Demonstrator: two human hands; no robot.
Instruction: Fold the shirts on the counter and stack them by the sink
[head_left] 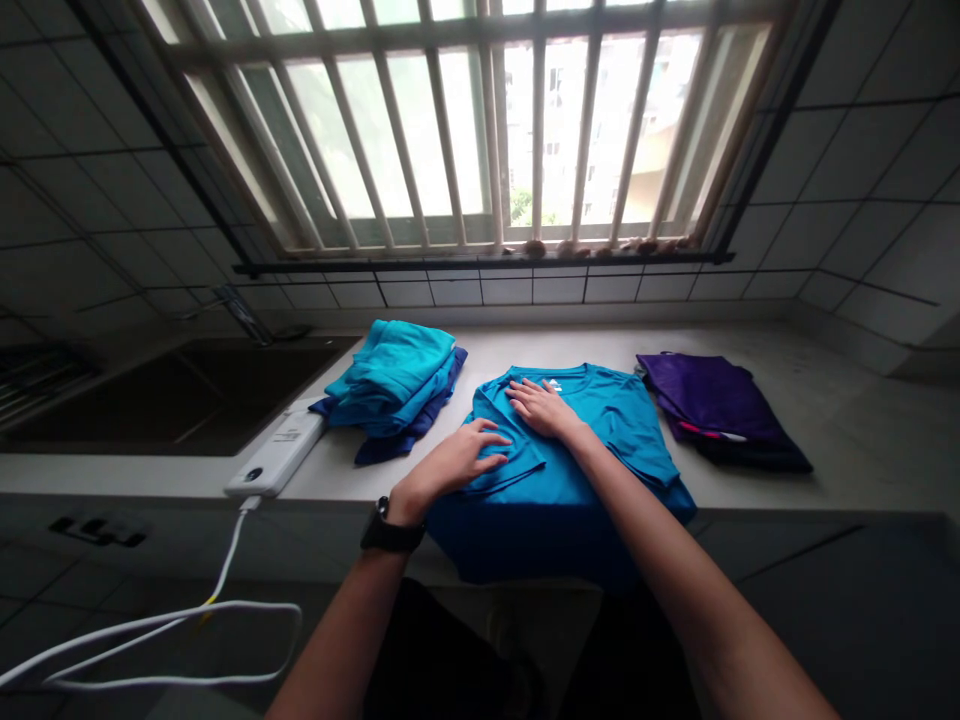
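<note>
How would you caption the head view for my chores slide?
Left hand and right hand rest on a teal T-shirt on a counter between folded clothes.

A shirt stack (388, 385) lies left of the T-shirt (630, 420), a folded shirt (712, 400) right.

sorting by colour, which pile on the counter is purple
The folded purple garment at the right end of the counter. The left pile is turquoise and navy; the shirt under the left hand and right hand is blue.
</note>
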